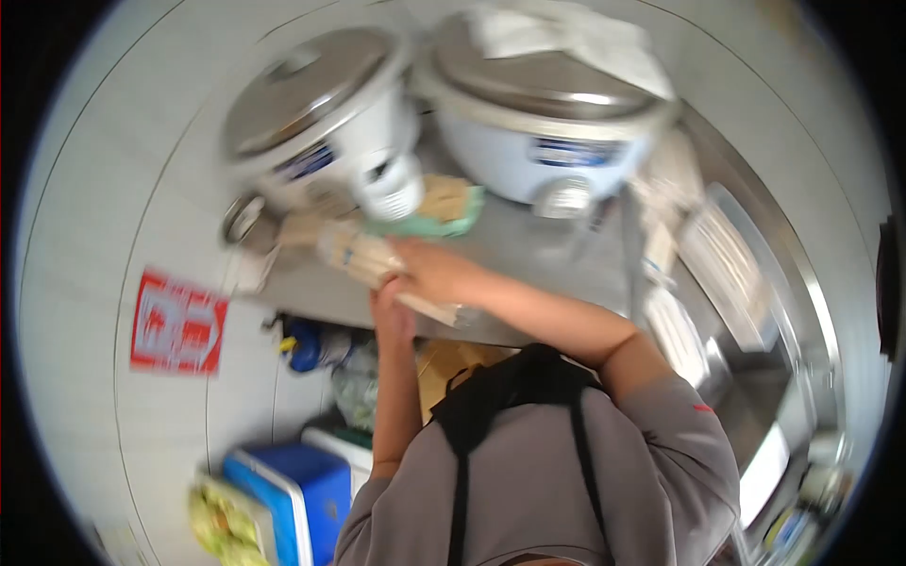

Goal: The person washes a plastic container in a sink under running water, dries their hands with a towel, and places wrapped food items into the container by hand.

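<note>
Both my hands are on a long, narrow bundle of pale sticks (360, 257) in a clear wrapper, held slanting above the front edge of the steel counter (557, 255). My left hand (394, 307) is closed round its lower part, from the near side. My right hand (436, 272) grips the bundle from the right, just above my left hand. The bundle's lower end sticks out below my hands. Behind it, a green bag (458, 224) with something tan in it lies on the counter. Motion blur hides the fingertips.
Two large rice cookers (377, 123) (491, 151) stand at the back, a cloth (566, 38) on the right one's lid. A jar (247, 222) is at the left. A tray of sticks (727, 269) lies right. Below left is a blue box (311, 481).
</note>
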`<action>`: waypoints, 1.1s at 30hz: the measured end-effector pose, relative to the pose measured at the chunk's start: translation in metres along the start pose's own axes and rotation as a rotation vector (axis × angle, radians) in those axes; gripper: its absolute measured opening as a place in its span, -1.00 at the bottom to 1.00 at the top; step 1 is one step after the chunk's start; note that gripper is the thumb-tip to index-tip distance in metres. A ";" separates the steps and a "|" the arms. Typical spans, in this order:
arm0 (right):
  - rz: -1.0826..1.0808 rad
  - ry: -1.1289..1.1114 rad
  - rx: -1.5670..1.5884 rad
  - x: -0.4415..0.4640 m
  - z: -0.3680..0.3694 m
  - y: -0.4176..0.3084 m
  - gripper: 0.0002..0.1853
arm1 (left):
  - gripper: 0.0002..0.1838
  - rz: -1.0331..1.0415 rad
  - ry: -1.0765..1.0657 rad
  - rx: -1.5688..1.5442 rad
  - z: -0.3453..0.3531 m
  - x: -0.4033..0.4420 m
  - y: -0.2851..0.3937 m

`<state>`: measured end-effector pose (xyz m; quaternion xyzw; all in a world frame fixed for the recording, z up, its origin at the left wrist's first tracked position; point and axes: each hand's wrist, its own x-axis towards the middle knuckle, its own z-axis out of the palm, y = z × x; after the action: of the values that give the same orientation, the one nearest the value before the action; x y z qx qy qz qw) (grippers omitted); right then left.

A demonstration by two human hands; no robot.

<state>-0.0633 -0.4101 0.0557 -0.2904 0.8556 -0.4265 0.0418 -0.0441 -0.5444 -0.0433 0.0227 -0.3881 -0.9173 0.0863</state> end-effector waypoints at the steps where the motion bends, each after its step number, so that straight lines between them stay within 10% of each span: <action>1: 0.044 0.021 -0.155 -0.014 -0.010 0.001 -0.08 | -0.66 -0.058 -0.160 0.120 -0.001 0.006 -0.015; 8: 0.364 0.351 -0.463 -0.146 -0.085 0.054 -0.12 | -0.60 -0.435 -0.374 0.377 0.144 -0.035 -0.097; 16: 0.592 0.735 -0.023 -0.323 -0.182 0.112 -0.28 | -0.49 -0.737 -0.875 0.367 0.267 -0.098 -0.178; 20: 0.892 0.935 0.061 -0.425 -0.246 0.139 -0.40 | -0.52 -0.441 -1.138 0.590 0.299 -0.115 -0.182; 25: 1.326 1.074 -0.031 -0.514 -0.325 0.188 -0.35 | -0.63 -0.554 -1.010 0.684 0.268 -0.105 -0.177; 33: 1.657 0.573 -0.321 -0.540 -0.341 0.314 -0.56 | -0.67 -0.539 -0.600 0.660 0.194 -0.075 -0.146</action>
<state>0.1304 0.2650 -0.0605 0.5370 0.8178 -0.1906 0.0801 -0.0117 -0.2940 -0.0144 -0.1160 -0.6445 -0.7020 -0.2799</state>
